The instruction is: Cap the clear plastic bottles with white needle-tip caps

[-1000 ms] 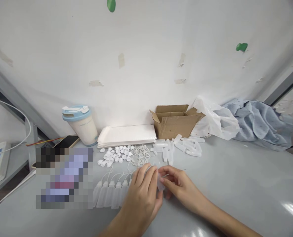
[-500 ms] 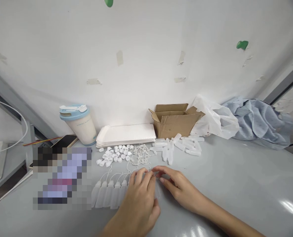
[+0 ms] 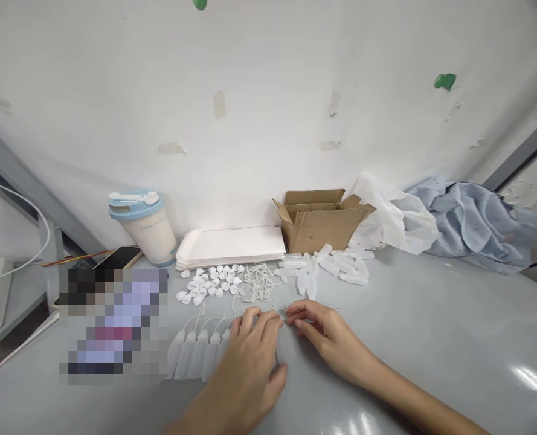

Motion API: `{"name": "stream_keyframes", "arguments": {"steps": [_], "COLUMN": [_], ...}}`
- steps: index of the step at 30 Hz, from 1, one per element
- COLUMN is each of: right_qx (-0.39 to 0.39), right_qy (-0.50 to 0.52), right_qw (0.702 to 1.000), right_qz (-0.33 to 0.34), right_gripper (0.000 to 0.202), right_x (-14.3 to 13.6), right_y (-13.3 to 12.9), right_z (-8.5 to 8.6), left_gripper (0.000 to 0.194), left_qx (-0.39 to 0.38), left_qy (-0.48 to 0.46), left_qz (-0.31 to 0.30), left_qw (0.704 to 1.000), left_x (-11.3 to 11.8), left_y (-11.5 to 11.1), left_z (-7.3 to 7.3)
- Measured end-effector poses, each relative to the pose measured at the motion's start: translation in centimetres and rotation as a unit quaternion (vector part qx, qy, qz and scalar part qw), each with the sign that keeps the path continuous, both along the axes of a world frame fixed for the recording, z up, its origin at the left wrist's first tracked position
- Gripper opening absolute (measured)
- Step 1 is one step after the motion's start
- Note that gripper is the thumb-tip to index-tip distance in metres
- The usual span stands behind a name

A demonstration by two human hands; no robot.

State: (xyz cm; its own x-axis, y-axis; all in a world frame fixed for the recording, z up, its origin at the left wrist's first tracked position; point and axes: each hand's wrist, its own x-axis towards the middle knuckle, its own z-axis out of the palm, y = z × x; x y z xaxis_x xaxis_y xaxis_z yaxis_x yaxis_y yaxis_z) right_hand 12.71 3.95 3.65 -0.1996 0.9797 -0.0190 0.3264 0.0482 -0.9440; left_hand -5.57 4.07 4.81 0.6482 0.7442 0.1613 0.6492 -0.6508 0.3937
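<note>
Lower centre of the frame: a row of translucent bottles (image 3: 199, 357) is laid side by side on the grey table (image 3: 413, 338), necks turned toward the top of the frame, thin pale cords arching from several necks. The row is partly covered by the left hand (image 3: 252, 353), palm down, fingers bent; whether anything is gripped by it cannot be told. Just beside its fingers, a further bottle (image 3: 284, 347) is seen lying between the two hands. Near that bottle's upper end, the right hand (image 3: 325, 332) is held with thumb and fingers curled toward the left; whether a cord is pinched cannot be made out.

Middle of the frame: white caps (image 3: 214, 284) are scattered left of a tangle of loose cords (image 3: 260, 281); loose bottles (image 3: 340, 266) are heaped to the right. Behind these, a flat white stack (image 3: 232, 244) and an opened cardboard box (image 3: 325, 226) are set near the wall. Left of the stack, a blue-lidded cup (image 3: 145, 232) is seen.
</note>
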Motion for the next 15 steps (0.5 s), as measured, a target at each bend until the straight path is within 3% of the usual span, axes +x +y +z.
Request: {"name": "stream_keyframes", "arguments": {"steps": [5, 15], "right_qx": [-0.013, -0.012], "right_qy": [0.011, 0.031], "right_qw": [1.0, 0.999], "right_qz": [0.013, 0.037], "right_gripper": [0.016, 0.017], "right_x": [0.03, -0.06], "right_y": [-0.04, -0.37], "right_z": [0.07, -0.25], "left_gripper": [0.041, 0.034], "left_qx": [-0.005, -0.031], "left_qy": [-0.015, 0.016], "left_qz": [0.023, 0.007], "left_qw": [1.0, 0.999], "left_x": [-0.18, -0.22], "left_y": [0.28, 0.52], "left_z": [-0.26, 0.19]}}
